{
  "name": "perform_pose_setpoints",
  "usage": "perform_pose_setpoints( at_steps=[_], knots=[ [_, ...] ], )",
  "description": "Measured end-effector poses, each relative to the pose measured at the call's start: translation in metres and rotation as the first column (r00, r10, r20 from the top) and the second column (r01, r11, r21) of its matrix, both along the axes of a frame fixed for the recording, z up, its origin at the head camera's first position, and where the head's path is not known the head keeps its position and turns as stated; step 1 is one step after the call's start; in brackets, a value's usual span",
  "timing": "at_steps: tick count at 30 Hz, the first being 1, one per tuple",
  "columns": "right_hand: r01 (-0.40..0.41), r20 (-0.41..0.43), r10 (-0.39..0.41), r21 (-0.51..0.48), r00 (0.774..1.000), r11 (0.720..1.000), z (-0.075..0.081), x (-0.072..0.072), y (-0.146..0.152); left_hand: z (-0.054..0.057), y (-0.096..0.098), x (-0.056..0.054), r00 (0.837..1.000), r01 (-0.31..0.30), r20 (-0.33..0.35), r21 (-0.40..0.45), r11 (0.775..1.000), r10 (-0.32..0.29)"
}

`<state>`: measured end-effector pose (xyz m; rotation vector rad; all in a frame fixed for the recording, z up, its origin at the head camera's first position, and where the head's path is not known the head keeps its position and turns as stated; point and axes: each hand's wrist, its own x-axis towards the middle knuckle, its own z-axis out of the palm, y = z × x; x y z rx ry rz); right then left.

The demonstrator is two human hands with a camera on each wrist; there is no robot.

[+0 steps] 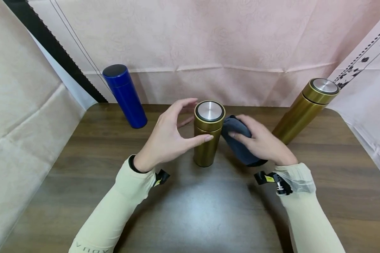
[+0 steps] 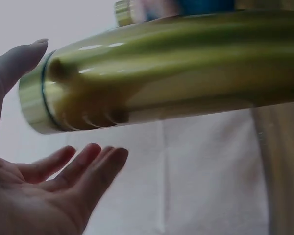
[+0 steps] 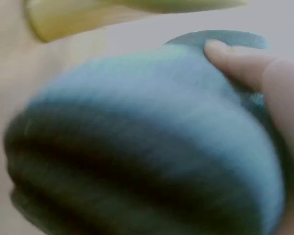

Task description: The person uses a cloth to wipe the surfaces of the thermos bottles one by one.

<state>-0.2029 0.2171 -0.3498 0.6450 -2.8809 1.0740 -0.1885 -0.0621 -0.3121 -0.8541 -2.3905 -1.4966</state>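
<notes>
A gold thermos bottle [image 1: 206,140] with a silver-topped lid stands upright in the middle of the table. My left hand [image 1: 166,135] is spread around its left side, the thumb in front and the fingers behind. In the left wrist view, a gap shows between the fingers [image 2: 95,171] and the bottle's side, and the thumb lies close by the lid. On the other side, my right hand [image 1: 261,138] grips a folded dark blue-grey cloth [image 1: 237,140], thumb on top. The cloth is right beside the gold bottle, and its folds fill much of the right wrist view.
Toward the back left stands a blue thermos bottle [image 1: 126,98] with a dark top. A second gold bottle [image 1: 301,112] is at the right, beyond my right hand. Pale cloth hangings [image 1: 228,45] enclose the wooden table [image 1: 190,211] at the back and sides.
</notes>
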Motion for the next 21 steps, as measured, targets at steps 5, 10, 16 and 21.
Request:
perform_pose_setpoints(
  at_steps=[5,10,16,21],
  knots=[
    [-0.019,-0.282,0.024,0.021,0.959,1.0,0.032,0.017,0.003,-0.022,0.001,0.003,0.998,-0.044,0.053,-0.042,0.998,0.046],
    [-0.098,-0.433,0.16,0.164,0.887,0.982,0.076,0.025,0.001,-0.038,0.006,0.004,0.994,-0.089,0.072,0.034,0.995,0.086],
    [-0.156,-0.508,0.306,0.316,0.805,0.936,0.128,0.026,-0.004,-0.056,0.016,0.005,0.99,-0.143,0.006,0.056,0.988,0.143],
    [-0.188,-0.502,0.426,0.456,0.752,0.87,0.154,0.019,-0.016,-0.066,0.019,0.007,0.985,-0.173,-0.014,0.022,0.985,0.173]
  ],
)
